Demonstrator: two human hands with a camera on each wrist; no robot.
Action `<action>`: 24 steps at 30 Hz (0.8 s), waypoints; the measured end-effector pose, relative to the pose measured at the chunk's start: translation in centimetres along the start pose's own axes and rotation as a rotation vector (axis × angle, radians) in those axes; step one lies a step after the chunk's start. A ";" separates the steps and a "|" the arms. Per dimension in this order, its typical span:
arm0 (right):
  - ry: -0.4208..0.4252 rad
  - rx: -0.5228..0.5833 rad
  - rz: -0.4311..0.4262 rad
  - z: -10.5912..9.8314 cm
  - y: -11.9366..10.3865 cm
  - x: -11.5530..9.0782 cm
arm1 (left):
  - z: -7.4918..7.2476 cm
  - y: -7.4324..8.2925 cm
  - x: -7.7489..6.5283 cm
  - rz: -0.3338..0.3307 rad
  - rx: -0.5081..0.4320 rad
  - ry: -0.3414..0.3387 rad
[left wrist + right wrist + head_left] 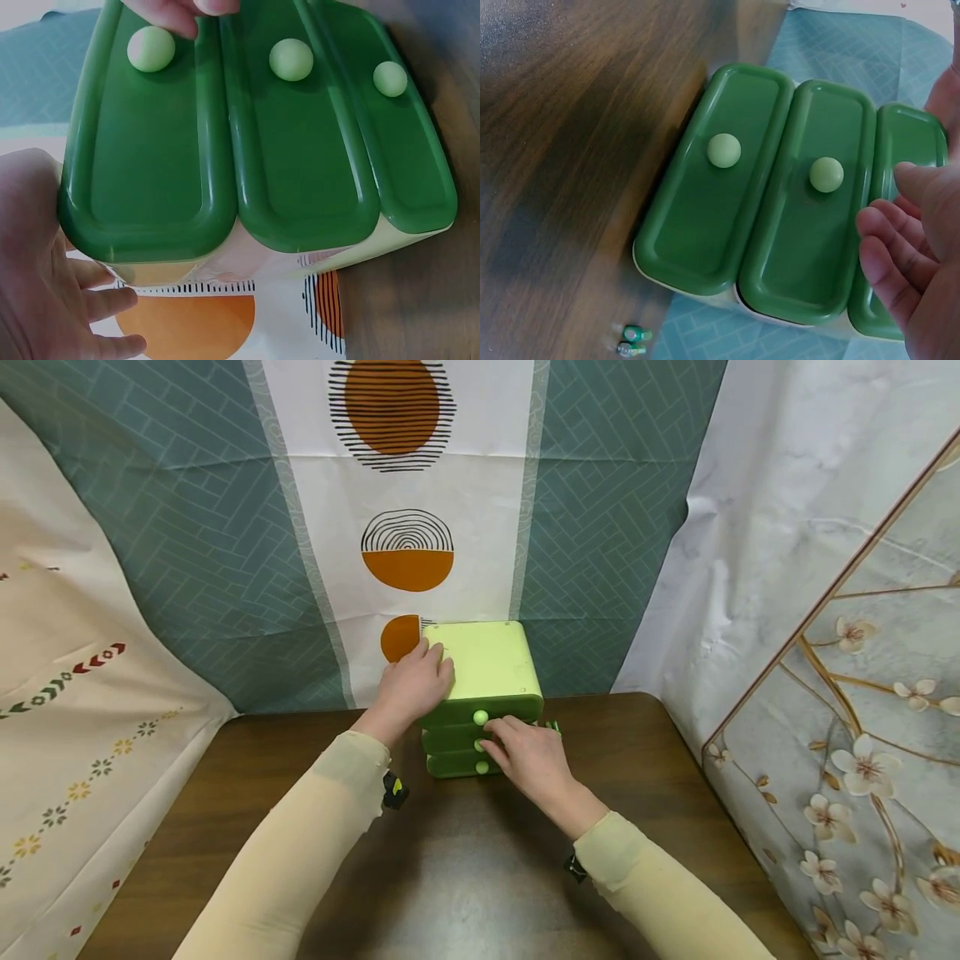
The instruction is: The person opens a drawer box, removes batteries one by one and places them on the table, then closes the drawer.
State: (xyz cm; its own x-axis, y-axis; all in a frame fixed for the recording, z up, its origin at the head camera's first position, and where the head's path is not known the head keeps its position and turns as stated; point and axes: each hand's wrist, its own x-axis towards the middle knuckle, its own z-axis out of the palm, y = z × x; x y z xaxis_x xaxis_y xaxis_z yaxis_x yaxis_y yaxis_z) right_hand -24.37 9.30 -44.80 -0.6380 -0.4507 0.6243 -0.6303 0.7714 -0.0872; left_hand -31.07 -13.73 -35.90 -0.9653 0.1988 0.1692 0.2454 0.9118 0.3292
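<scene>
A small light-green drawer cabinet (487, 656) has three dark-green fronts with round pale knobs. My left hand (415, 681) rests on its upper left edge, with extended fingers along the corner in the left wrist view. My right hand (528, 756) is at the front, its thumb and fingertips beside the top drawer's knob (481, 717). In the right wrist view, the right thumb and loosely bent fingers stand apart over the top drawer front (885, 304) and hide its knob. The middle knob (826, 175) and bottom knob (724, 151) show plainly there.
Two small green items (634, 334) lie on the brown wooden table (262, 810) just right of the cabinet. A patterned cloth (600, 527) hangs close behind it. A floral panel (847, 760) borders the right side, and a pale printed cloth (75, 735) the left.
</scene>
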 end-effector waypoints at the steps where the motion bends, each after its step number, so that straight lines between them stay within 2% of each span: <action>1: -0.001 -0.001 0.002 0.0 0.0 0.0 | 0.1 0.0 0.0 0.002 0.006 0.000; 14: -0.042 0.009 0.011 0.9 0.0 -1.0 | 0.9 -0.3 -0.3 0.012 0.056 0.049; 24: -0.054 -0.019 0.019 2.0 0.3 -1.3 | 0.9 -0.3 -0.2 0.023 0.060 0.084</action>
State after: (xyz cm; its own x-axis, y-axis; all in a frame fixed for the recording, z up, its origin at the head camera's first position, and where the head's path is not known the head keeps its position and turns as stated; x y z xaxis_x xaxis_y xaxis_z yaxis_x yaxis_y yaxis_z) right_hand -24.61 9.28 -47.17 -0.6729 -0.4591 0.5800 -0.6098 0.7881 -0.0837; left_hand -31.06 -13.74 -36.90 -0.9479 0.1918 0.2543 0.2597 0.9277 0.2682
